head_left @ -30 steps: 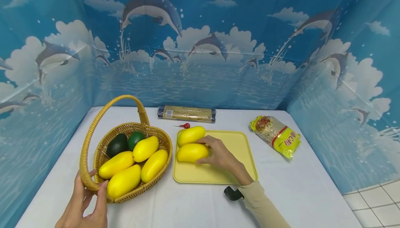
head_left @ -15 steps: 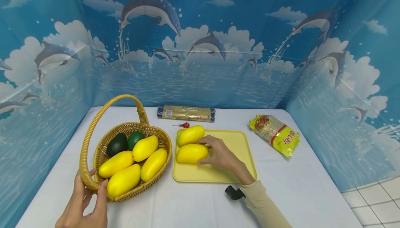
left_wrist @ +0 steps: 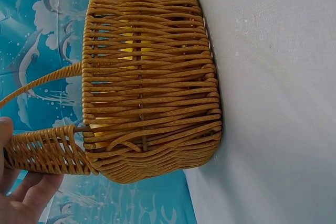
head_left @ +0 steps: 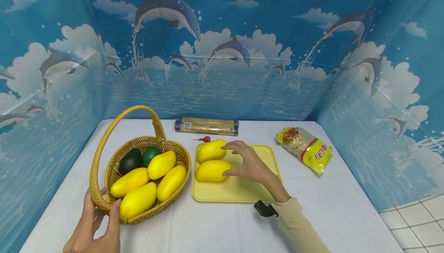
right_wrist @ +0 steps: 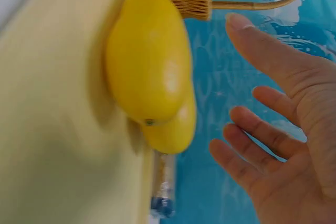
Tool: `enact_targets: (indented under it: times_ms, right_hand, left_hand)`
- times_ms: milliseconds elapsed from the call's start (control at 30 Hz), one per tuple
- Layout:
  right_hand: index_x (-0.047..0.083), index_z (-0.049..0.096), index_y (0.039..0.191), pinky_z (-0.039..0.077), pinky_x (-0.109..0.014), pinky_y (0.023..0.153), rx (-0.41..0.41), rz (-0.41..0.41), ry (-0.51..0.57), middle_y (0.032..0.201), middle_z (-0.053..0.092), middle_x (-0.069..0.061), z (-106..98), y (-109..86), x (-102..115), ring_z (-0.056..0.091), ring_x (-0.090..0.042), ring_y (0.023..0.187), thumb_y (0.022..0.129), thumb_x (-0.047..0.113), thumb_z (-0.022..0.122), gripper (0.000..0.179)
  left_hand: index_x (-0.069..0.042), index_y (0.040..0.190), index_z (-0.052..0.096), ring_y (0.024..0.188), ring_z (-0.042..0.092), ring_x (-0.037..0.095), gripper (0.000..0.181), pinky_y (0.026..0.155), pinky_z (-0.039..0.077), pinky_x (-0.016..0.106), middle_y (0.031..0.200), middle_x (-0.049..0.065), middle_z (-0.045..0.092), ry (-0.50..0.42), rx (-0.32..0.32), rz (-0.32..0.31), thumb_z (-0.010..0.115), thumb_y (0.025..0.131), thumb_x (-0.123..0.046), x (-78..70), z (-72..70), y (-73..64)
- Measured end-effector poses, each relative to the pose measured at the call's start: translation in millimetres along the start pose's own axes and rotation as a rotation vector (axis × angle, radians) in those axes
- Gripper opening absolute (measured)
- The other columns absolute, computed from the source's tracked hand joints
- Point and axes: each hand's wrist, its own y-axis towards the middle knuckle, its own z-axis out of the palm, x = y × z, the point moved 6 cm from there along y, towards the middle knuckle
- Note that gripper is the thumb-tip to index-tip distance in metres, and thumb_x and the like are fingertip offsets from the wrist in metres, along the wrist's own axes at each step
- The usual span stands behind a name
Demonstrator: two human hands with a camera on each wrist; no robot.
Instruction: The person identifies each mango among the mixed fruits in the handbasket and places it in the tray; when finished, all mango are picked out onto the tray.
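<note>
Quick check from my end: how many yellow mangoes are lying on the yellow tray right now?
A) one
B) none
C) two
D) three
C: two yellow mangoes lie side by side at the left end of the yellow tray, next to the open right hand; the other four yellow ones sit in the wicker basket.

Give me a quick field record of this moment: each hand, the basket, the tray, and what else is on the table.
left hand: grips the handle base of the woven wicker basket
right hand: open, fingers spread above the tray beside the two yellow mangoes
basket contents: four yellow mangoes, two dark green avocados
yellow plastic tray: holds the two mangoes
behind: wrapped noodle bundle, yellow snack bag
</note>
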Motion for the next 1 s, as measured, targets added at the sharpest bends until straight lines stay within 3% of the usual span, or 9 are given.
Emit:
enact_targets:
  times_ms: [100,133,200,333,433,567,800,867,1000]
  right_hand:
    - [0.006,0.066,0.143,0.058,-0.055,0.108,0.006,-0.043,-0.022,0.144,0.064,-0.012,-10.9,5.5,11.8,0.060,-0.033,0.134,0.078,0.020,0.100,0.074]
    - [0.007,0.066,0.144,0.056,-0.055,0.111,0.020,-0.057,-0.031,0.146,0.064,-0.011,-14.1,7.4,16.3,0.059,-0.033,0.137,0.079,0.021,0.100,0.075]
    - [0.008,0.064,0.147,0.052,-0.057,0.115,0.061,-0.090,-0.053,0.148,0.062,-0.010,-20.2,11.2,26.4,0.056,-0.034,0.141,0.080,0.023,0.099,0.077]
    - [0.011,0.061,0.151,0.045,-0.061,0.120,0.161,-0.152,-0.070,0.154,0.060,-0.009,-29.0,21.5,51.4,0.051,-0.034,0.146,0.082,0.027,0.098,0.080]
    - [0.014,0.060,0.153,0.044,-0.062,0.121,0.217,-0.182,-0.046,0.157,0.058,-0.007,-32.0,32.7,71.1,0.051,-0.032,0.147,0.083,0.030,0.097,0.080]
    - [0.014,0.060,0.153,0.042,-0.058,0.124,0.295,-0.221,-0.001,0.159,0.057,-0.005,-28.3,48.8,94.5,0.049,-0.028,0.150,0.085,0.030,0.096,0.079]
    - [0.009,0.057,0.155,0.038,-0.043,0.129,0.447,-0.331,0.030,0.162,0.053,-0.009,-6.6,76.3,130.5,0.045,-0.023,0.153,0.087,0.028,0.094,0.080]
    - [0.007,0.057,0.155,0.036,-0.037,0.129,0.486,-0.364,0.042,0.160,0.055,-0.010,2.0,84.7,138.6,0.046,-0.022,0.153,0.087,0.028,0.094,0.080]
    - [0.004,0.057,0.154,0.034,-0.028,0.128,0.557,-0.383,0.066,0.159,0.057,-0.011,18.2,98.6,147.8,0.047,-0.021,0.152,0.087,0.024,0.094,0.080]
  left_hand:
    - [-0.018,0.156,0.059,0.104,0.055,-0.022,0.079,0.085,0.042,-0.005,0.132,0.011,0.076,-0.021,-0.008,0.015,0.090,0.086,0.000,0.7,0.1,0.3]
    - [-0.018,0.156,0.059,0.103,0.048,-0.028,0.080,0.085,0.043,-0.005,0.132,0.011,0.076,-0.030,-0.010,0.020,0.090,0.085,0.001,0.8,0.0,0.4]
    - [-0.018,0.156,0.059,0.104,0.047,-0.030,0.080,0.086,0.043,-0.004,0.132,0.012,0.075,-0.038,-0.012,0.028,0.090,0.085,0.002,0.4,0.2,0.5]
    - [-0.023,0.157,0.059,0.104,0.059,-0.017,0.081,0.086,0.042,-0.005,0.133,0.009,0.075,-0.018,-0.005,0.010,0.090,0.086,0.000,0.7,0.7,-0.1]
    - [-0.027,0.159,0.056,0.104,0.073,0.009,0.083,0.087,0.041,-0.006,0.134,0.009,0.075,0.010,0.000,-0.002,0.089,0.087,-0.001,0.1,0.9,-1.1]
    - [-0.030,0.160,0.054,0.100,0.076,0.035,0.085,0.087,0.038,-0.007,0.134,0.012,0.075,0.023,0.003,-0.002,0.088,0.088,0.001,-2.6,0.7,-1.6]
    - [-0.031,0.161,0.052,0.103,0.076,0.036,0.089,0.087,0.038,-0.006,0.134,0.015,0.074,0.004,0.009,0.000,0.088,0.088,0.003,-3.2,1.9,-1.7]
    - [-0.032,0.160,0.053,0.104,0.076,0.023,0.088,0.087,0.039,-0.006,0.134,0.012,0.075,0.006,0.004,-0.004,0.088,0.087,0.002,-2.0,1.6,-1.4]
    - [-0.032,0.160,0.054,0.103,0.075,0.021,0.087,0.086,0.040,-0.006,0.134,0.010,0.075,0.019,0.001,-0.008,0.089,0.087,0.001,-0.9,2.2,-0.9]
